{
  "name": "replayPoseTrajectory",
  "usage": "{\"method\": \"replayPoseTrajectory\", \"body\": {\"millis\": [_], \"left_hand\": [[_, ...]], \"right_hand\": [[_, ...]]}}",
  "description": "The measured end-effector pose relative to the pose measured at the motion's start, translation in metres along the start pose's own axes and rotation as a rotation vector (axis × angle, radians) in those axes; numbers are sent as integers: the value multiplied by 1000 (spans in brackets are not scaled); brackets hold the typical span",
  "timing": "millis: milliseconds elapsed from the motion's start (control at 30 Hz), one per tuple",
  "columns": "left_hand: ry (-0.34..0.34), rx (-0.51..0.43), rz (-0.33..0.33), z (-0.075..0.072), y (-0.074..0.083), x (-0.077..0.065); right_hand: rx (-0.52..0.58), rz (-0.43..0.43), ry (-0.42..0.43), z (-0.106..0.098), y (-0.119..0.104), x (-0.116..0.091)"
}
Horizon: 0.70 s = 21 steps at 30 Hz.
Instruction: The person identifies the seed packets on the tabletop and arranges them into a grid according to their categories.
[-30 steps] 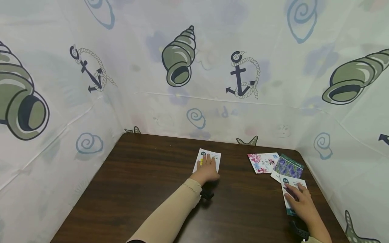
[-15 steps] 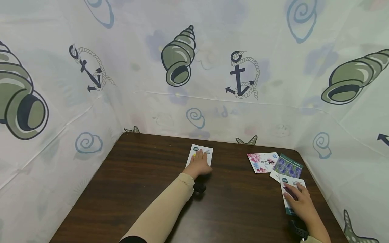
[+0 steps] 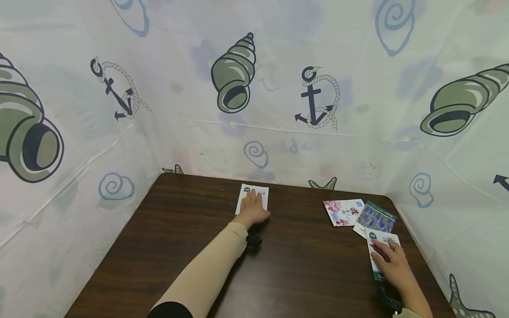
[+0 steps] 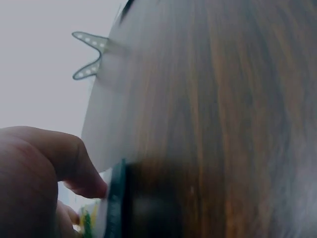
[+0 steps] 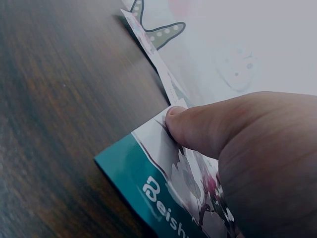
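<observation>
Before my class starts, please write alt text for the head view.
A person's left hand lies on a white packet near the far edge of a dark table; the right hand rests on a second packet at the right. Beyond it lie a pink floral packet and a purple floral packet, before a backdrop with printed shells and anchors.

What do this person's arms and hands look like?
The left hand and right hand are ungloved. The left sleeve is beige with a black band; a black device sits at that wrist. On the right, a black strap and beige cuff show.
</observation>
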<state>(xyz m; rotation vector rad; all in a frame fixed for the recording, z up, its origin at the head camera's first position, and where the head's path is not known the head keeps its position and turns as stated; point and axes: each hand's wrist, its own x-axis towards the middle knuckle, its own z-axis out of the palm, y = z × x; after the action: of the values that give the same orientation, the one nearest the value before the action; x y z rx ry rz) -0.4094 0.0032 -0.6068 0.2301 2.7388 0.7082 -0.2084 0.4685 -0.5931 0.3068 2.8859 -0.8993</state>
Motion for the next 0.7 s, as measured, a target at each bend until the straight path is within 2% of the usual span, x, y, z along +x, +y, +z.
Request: {"method": "replayPoseTrajectory", "body": {"millis": [167, 333, 500, 700], "left_hand": [[-14, -2, -1, -3, -8, 7], [-63, 26, 26, -7, -16, 14], [-110, 26, 51, -12, -18, 15], [-122, 39, 67, -16, -20, 15]], "right_hand": [[4, -22, 16, 1, 0, -1], [12, -67, 57, 4, 1, -3], [16, -76, 67, 6, 1, -3], [34, -73, 58, 8, -1, -4]]}}
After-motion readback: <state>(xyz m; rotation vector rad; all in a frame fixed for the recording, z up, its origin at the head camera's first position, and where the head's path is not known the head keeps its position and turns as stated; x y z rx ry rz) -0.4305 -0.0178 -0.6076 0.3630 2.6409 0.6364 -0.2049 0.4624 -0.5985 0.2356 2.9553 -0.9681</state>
